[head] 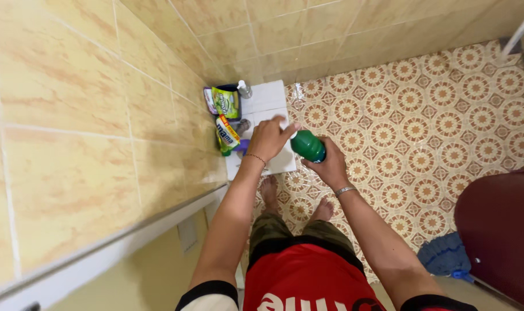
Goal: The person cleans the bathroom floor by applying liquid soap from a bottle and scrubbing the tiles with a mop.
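My right hand grips a green plastic bottle from below, held over the patterned floor beside a white tiled ledge. My left hand reaches to the bottle's top, fingers pinched on its white cap. Both hands are in front of my body, above my bare feet.
Green and yellow cleaning packets and a small pump bottle stand on the ledge against the beige tiled wall. A dark red bucket or bin and a blue mop head sit at the lower right. A white pipe runs at top right.
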